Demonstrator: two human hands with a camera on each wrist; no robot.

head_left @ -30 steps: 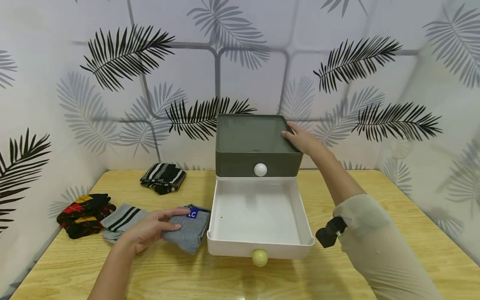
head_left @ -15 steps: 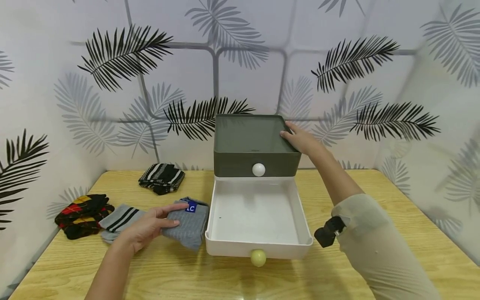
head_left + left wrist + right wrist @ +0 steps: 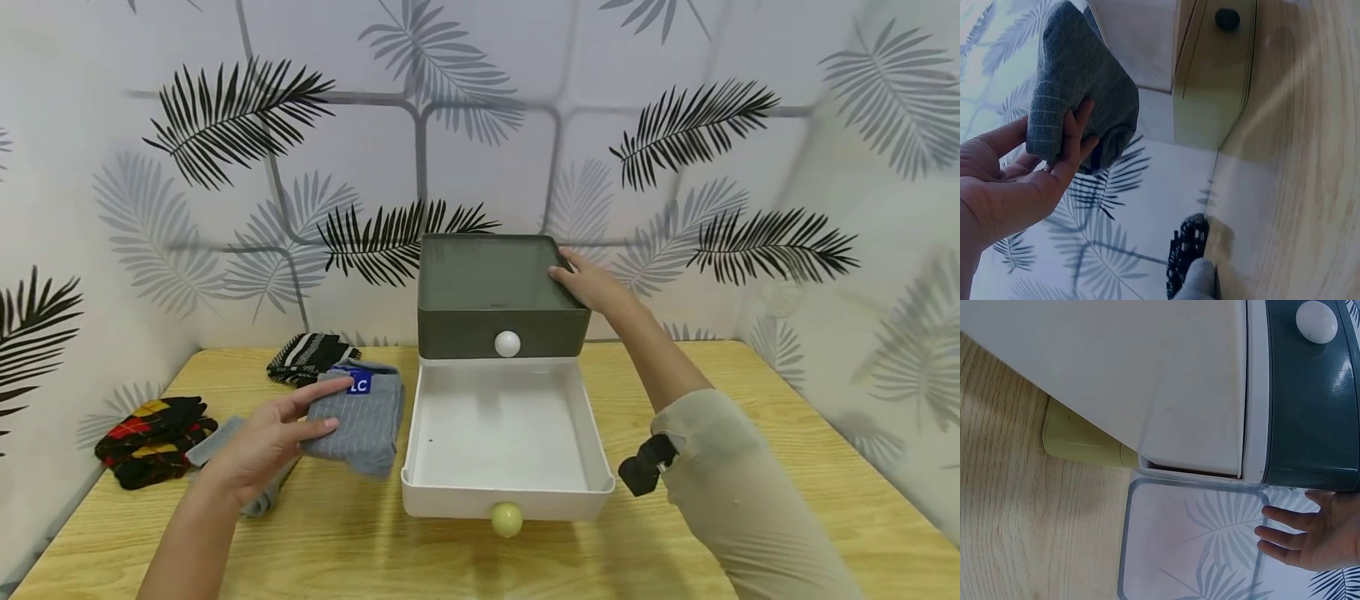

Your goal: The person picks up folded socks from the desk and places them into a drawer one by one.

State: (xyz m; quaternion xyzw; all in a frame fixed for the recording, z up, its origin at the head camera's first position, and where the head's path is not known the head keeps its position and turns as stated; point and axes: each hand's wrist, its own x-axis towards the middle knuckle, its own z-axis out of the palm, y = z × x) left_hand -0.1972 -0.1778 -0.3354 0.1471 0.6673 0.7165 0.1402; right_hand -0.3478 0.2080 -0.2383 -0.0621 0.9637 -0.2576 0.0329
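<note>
A folded pair of grey socks (image 3: pixel 363 425) with a blue "LC" label hangs just left of the pulled-out white drawer (image 3: pixel 502 433). My left hand (image 3: pixel 262 442) pinches the socks by their left side, and the left wrist view shows the fingers and thumb on the grey knit (image 3: pixel 1088 75). The drawer has a yellow-green knob (image 3: pixel 506 520), and no items show inside it. My right hand (image 3: pixel 592 287) rests on the right edge of the dark green top drawer unit (image 3: pixel 491 275). In the right wrist view its fingers (image 3: pixel 1285 537) are extended beside the unit's side.
Black-and-white patterned socks (image 3: pixel 307 357) lie at the table's back left. Red, yellow and black plaid socks (image 3: pixel 153 442) lie at the left edge. Light grey socks (image 3: pixel 262 498) are partly behind my left forearm. A leaf-patterned backdrop (image 3: pixel 495 158) stands behind the wooden table (image 3: pixel 675 533).
My left hand has raised the grey socks higher beside the drawer. The right hand stays on the dark green unit. The head view has shifted slightly.
</note>
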